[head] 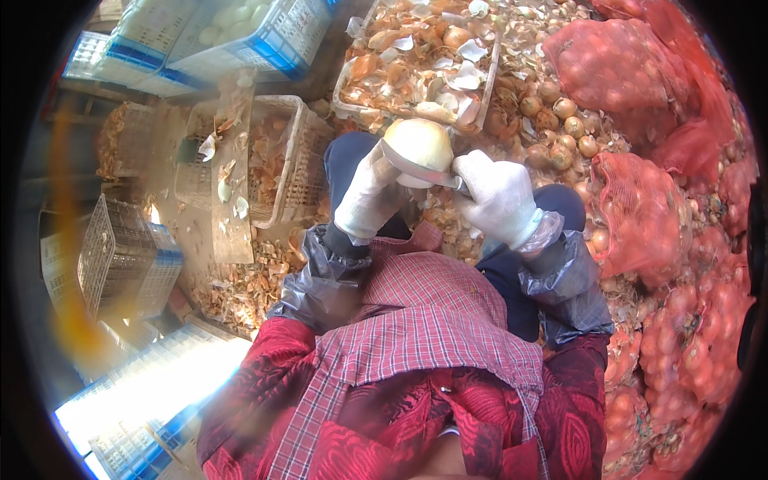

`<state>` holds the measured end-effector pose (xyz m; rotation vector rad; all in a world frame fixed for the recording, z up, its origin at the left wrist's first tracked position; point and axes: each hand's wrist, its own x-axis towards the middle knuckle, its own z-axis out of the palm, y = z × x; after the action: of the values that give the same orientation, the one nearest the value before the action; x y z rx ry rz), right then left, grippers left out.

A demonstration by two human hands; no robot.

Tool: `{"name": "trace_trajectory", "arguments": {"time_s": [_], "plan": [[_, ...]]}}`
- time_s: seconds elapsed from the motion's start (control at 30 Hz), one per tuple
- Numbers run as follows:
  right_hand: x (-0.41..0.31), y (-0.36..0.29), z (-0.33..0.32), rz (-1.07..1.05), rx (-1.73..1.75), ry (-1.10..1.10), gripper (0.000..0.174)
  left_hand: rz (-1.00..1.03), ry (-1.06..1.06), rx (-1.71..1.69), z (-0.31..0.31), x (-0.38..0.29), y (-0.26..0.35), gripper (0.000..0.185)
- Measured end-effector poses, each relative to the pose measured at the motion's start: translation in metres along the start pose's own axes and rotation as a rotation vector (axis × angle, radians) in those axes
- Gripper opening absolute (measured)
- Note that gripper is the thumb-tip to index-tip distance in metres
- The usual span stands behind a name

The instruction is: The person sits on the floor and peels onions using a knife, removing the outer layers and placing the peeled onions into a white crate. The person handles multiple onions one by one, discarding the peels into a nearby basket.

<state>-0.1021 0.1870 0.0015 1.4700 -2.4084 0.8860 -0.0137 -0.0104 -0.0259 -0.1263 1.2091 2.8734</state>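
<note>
A pale, largely peeled onion [420,144] is held up over my lap in my left hand [373,195], which wears a white knit glove. My right hand [499,195], gloved the same way, grips a knife [417,170] by its handle. The blade runs across the near side of the onion, its tip close to my left thumb. Part of the onion's underside is hidden behind the blade and glove. Just beyond the onion stands a plastic crate [491,78] heaped with onion skins [414,54].
Loose unpeeled onions [561,132] lie right of the crate. Red mesh sacks of onions [642,216] line the right side. A skin-filled basket [291,162] and a wooden board [231,222] are at left. Blue-and-white crates [252,48], one holding peeled onions [231,24], stand far left.
</note>
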Motion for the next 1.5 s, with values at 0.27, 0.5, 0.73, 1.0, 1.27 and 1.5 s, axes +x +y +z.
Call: {"name": "trace_trajectory", "arguments": {"time_s": [0.27, 0.5, 0.73, 1.0, 1.27, 1.5], "plan": [[0.006, -0.011, -0.011, -0.041, -0.134, 0.013, 0.021, 0.081, 0.145, 0.198, 0.006, -0.005, -0.001, 0.075], [0.015, 0.004, -0.013, -0.087, -0.250, 0.095, 0.023, 0.179, 0.094, 0.208, 0.008, 0.000, -0.002, 0.067], [0.020, 0.001, -0.015, -0.121, -0.228, 0.105, 0.019, 0.112, 0.047, 0.339, 0.012, -0.008, 0.009, 0.086], [-0.003, 0.079, 0.006, 0.715, -0.100, -0.124, 0.023, 0.097, 0.025, 0.093, 0.009, -0.004, 0.005, 0.086], [-0.006, 0.012, -0.007, 0.453, 0.288, 0.085, 0.013, 0.047, -0.004, 0.071, 0.003, -0.001, 0.007, 0.084], [-0.006, -0.009, -0.013, 0.092, -0.007, -0.037, 0.021, -0.048, 0.004, 0.046, 0.017, -0.004, 0.003, 0.079]]}}
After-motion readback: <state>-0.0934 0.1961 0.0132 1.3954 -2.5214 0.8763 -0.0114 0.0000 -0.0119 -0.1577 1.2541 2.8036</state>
